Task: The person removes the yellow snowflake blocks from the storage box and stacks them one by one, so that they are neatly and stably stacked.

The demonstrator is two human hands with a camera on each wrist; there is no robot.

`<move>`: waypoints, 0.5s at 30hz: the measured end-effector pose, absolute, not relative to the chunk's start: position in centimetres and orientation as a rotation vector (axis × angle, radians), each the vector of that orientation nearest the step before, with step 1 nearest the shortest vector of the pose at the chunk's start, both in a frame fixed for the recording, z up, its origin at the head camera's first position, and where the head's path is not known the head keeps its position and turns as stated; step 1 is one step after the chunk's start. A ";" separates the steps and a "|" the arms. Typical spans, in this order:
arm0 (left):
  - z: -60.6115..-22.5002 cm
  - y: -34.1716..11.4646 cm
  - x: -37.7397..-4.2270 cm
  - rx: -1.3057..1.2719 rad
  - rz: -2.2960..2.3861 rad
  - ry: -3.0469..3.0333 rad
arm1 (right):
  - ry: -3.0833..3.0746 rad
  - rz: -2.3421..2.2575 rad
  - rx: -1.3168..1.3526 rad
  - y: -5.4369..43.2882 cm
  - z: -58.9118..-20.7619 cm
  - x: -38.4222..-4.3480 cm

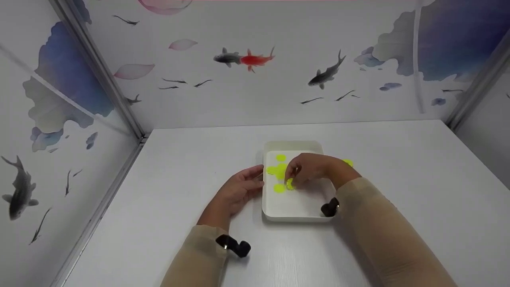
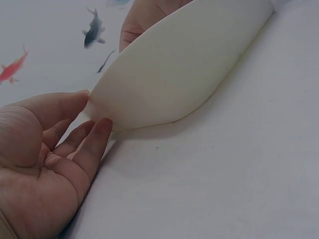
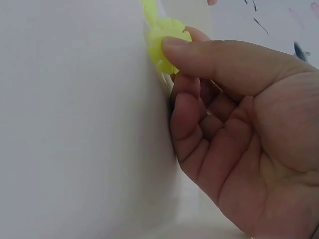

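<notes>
A shallow white tray (image 1: 297,205) lies on the table, with several flat bright yellow discs (image 1: 281,158) along the left part of its floor. Over it, my right hand (image 1: 314,167) pinches another yellow disc (image 3: 158,47) between thumb and fingers. That disc has a scalloped edge and is tilted up close to the tray floor, near the lowest disc. At the tray's left side, my left hand (image 1: 241,187) touches the outer wall with its fingertips (image 2: 103,127). In the left wrist view, the tray's pale outer wall (image 2: 174,69) hides what lies inside.
One more yellow piece (image 1: 348,163) shows past the right forearm, right of the tray. The white table (image 1: 191,159) meets printed panels (image 1: 279,95) at the back and sides. Each wrist wears a small black camera (image 1: 234,245).
</notes>
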State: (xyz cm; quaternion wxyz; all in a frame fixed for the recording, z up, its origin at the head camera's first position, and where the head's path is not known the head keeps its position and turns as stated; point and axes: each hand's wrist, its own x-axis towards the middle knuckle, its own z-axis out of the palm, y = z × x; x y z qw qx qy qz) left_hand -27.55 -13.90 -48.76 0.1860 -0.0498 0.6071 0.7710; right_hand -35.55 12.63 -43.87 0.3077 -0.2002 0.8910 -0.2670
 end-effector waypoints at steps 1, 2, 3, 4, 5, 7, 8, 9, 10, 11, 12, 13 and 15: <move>-48.8 -13.9 -27.6 -0.142 2.170 1.710 | 2.351 -0.725 -0.529 12.7 -43.8 -35.6; -48.8 -13.9 -27.6 -0.142 2.168 1.711 | 2.346 -0.746 -0.524 12.7 -43.8 -35.7; -48.8 -13.9 -27.7 -0.144 2.167 1.709 | 2.339 -0.772 -0.514 12.8 -43.7 -35.8; -48.8 -13.9 -27.7 -0.146 2.165 1.708 | 2.334 -0.799 -0.508 12.9 -43.7 -35.9; -48.8 -14.0 -27.7 -0.146 2.163 1.708 | 2.326 -0.832 -0.503 13.0 -43.6 -35.9; -48.8 -14.0 -27.7 -0.154 2.161 1.709 | 2.309 -0.904 -0.487 13.2 -43.4 -36.0; -48.8 -14.0 -27.7 -0.154 2.162 1.709 | 2.302 -0.940 -0.487 13.3 -43.2 -36.0; -48.8 -14.0 -27.7 -0.156 2.163 1.709 | 2.298 -0.976 -0.490 13.5 -43.1 -36.0; -48.8 -14.0 -27.7 -0.155 2.164 1.708 | 2.293 -1.014 -0.494 13.6 -42.9 -35.9; -48.7 -14.0 -27.7 -0.154 2.164 1.711 | 2.291 -1.051 -0.496 13.8 -42.8 -35.9; -48.7 -14.0 -27.7 -0.152 2.165 1.711 | 2.292 -1.090 -0.494 14.0 -42.6 -35.9; -48.7 -13.9 -27.6 -0.146 2.167 1.711 | 2.292 -1.134 -0.485 14.2 -42.4 -35.8; -48.7 -13.9 -27.6 -0.141 2.166 1.717 | 2.305 -1.208 -0.475 14.6 -42.0 -35.7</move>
